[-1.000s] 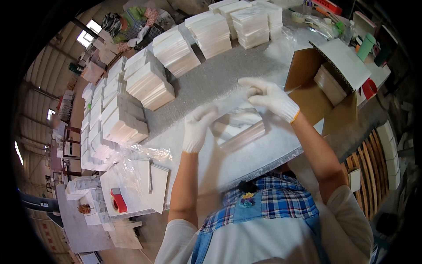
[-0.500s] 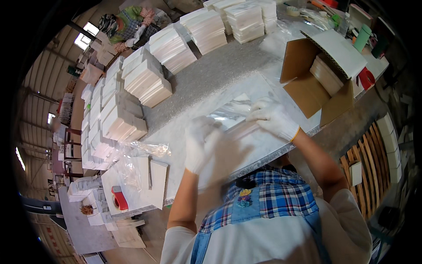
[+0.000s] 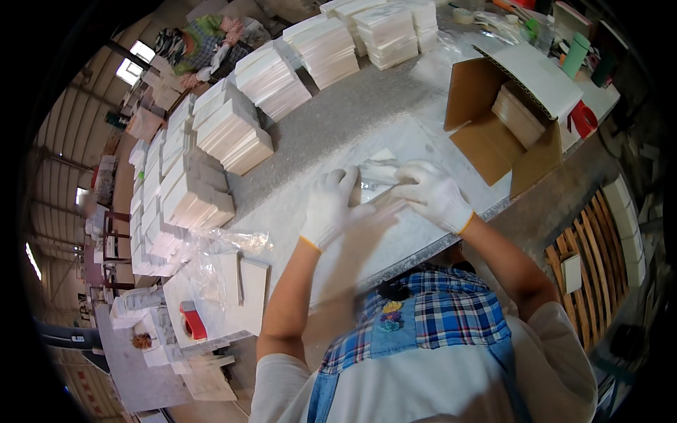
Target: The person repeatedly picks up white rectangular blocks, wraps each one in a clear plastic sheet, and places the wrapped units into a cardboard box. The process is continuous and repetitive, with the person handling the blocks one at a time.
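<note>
White knitted gloves with orange cuffs cover both my hands. Between them, on the pale worktop, lies a small white tile bundle in clear plastic film (image 3: pixel 377 176); how many tiles it holds is hidden. My left hand (image 3: pixel 333 206) curls round its left end, thumb stretched along the near side. On the right end, the bent fingers of my right hand (image 3: pixel 434 196) press and grip the film. To the right stands an open cardboard box (image 3: pixel 486 151) on its side, with a stack of white tiles (image 3: pixel 520 116) inside.
Tall stacks of white tiles (image 3: pixel 236 137) line the table's far and left sides. Loose clear film (image 3: pixel 211 275), flat white pieces (image 3: pixel 252 289) and a red tape dispenser (image 3: pixel 192 321) lie at left. A slatted wooden pallet (image 3: pixel 589 261) stands at right. A person (image 3: pixel 204 46) works beyond.
My left hand has moved slightly up and right, closing round the bundle's left end. The film between my hands looks more gathered, and my right hand stays on its end.
</note>
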Demonstrator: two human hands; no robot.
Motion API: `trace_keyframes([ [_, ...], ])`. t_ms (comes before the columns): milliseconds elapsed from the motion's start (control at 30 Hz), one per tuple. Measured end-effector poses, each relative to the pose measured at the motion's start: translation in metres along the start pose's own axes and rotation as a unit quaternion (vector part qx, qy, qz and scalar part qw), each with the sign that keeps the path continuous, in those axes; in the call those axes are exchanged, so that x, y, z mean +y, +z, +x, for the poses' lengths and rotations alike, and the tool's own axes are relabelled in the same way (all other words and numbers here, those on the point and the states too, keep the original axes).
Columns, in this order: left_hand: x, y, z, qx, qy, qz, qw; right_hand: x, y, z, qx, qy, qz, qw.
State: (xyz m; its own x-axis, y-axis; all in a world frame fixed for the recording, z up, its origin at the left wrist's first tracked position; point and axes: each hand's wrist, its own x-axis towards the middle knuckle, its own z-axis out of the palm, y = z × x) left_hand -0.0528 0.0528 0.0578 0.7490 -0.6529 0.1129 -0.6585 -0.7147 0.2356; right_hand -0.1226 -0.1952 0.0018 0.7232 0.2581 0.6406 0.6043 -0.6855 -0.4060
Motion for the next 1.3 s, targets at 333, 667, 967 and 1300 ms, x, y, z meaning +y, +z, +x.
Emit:
trace_keyframes([
  [333,-0.002,-0.026,0.02,-0.118,0.01,0.025,0.993,-0.001,-0.002,0.011,0.033,-0.034,-0.065,0.997],
  [667,0.007,-0.008,0.0,0.0,0.091,0.115,0.989,-0.003,-0.006,-0.005,0.078,0.054,-0.09,0.991],
  [967,0.004,0.001,-0.008,0.016,0.087,0.115,0.989,0.008,0.007,-0.01,0.031,0.363,0.097,0.926],
  [1300,-0.046,0.035,-0.022,-0.083,-0.324,-0.422,0.842,0.041,0.05,0.054,-0.205,0.457,0.302,0.811],
])
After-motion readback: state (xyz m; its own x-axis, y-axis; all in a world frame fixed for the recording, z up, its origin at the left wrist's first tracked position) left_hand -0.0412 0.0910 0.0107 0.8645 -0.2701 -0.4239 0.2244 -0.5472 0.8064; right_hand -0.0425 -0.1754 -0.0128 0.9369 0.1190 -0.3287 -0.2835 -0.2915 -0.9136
